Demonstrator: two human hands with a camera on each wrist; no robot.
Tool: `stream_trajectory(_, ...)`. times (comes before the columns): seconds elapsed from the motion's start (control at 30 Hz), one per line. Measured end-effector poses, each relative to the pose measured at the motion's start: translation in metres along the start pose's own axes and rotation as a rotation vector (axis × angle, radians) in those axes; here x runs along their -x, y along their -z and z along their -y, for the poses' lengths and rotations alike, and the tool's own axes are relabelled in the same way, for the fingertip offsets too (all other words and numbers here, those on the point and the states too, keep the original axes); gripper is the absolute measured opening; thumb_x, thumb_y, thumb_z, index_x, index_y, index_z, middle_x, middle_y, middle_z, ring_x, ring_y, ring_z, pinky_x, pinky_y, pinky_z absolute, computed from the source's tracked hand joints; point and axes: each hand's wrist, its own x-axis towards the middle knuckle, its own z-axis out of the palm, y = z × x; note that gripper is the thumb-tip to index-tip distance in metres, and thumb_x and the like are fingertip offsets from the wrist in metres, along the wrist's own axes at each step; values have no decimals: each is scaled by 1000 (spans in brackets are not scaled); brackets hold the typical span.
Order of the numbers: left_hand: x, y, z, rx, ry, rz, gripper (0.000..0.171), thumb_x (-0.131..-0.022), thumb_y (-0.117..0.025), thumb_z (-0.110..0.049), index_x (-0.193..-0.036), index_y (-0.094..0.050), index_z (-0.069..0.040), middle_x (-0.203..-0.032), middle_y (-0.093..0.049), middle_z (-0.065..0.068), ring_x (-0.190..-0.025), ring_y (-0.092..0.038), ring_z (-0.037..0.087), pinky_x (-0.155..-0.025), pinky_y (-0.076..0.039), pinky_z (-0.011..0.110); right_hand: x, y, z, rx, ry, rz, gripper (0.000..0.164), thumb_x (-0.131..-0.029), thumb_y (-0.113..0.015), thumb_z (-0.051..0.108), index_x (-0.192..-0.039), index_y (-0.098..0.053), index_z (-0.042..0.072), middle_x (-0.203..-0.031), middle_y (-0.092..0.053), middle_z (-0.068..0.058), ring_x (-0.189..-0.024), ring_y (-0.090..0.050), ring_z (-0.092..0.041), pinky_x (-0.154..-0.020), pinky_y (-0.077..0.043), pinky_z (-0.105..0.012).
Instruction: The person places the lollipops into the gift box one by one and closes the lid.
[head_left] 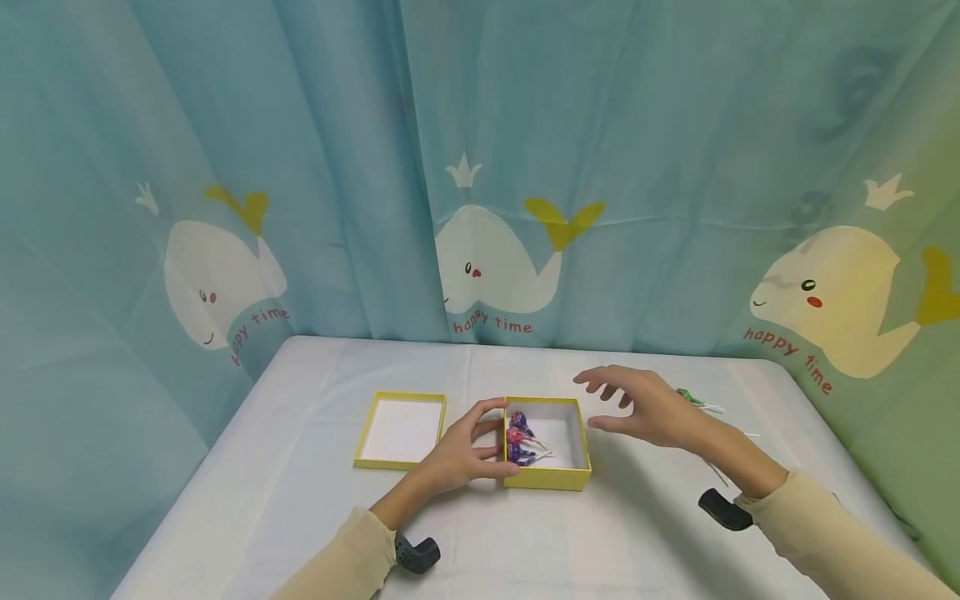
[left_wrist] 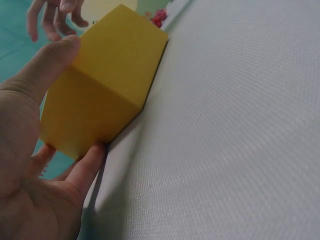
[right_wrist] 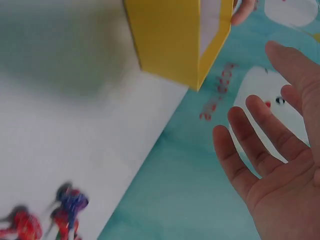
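Observation:
A yellow box (head_left: 547, 477) with a white inside sits on the table, its top uncovered. Several lollipops (head_left: 522, 442) in purple and pink wrappers lie along its left side, white sticks pointing right. My left hand (head_left: 459, 454) grips the box's left end, thumb at the front and fingers spread toward the back. In the left wrist view, the thumb reaches the upper edge of the yellow box (left_wrist: 115, 60). My right hand (head_left: 648, 408) hovers just right of the box, holding nothing. Its fingers (right_wrist: 255, 135) are apart and relaxed in the right wrist view.
Left of the box lies a shallow yellow-rimmed lid (head_left: 399, 462), white inside up. More lollipops, one green-wrapped (head_left: 686, 395), lie beyond my right forearm, partly hidden. A blue whale-print curtain (head_left: 360, 208) hangs behind the white-covered table (head_left: 300, 450).

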Motion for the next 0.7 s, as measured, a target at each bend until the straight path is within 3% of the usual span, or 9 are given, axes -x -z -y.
stream_trajectory(0.33, -1, -1, -2, 6, -9, 4, 94, -79, -89, -3, -156, -36, -11, -165, -29, 6, -150, -33, 35, -107, -51, 36, 44, 34, -22, 65, -85, -101, 55, -82, -89, 18, -132, -65, 22, -110, -69, 6, -88, -65, -6, -70, -61, -29)
stream_trajectory(0.57, -1, 0, -2, 8, -9, 9, 94, -79, -89, -4, -156, -36, -12, -165, -28, 4, -150, -33, 34, -107, -51, 37, 76, 45, -42, 139, -59, -176, 58, -76, -91, 10, -128, -66, 17, -106, -72, 6, -87, -67, -4, -67, -62, -26)
stream_trajectory(0.7, 0, 0, -1, 9, -8, 6, 94, -79, -89, -4, -156, -36, -11, -165, -28, 5, -150, -33, 34, -107, -51, 36, 95, 48, -52, 163, -86, -214, 59, -75, -92, 11, -128, -66, 17, -107, -71, 6, -87, -65, -1, -67, -59, -19)
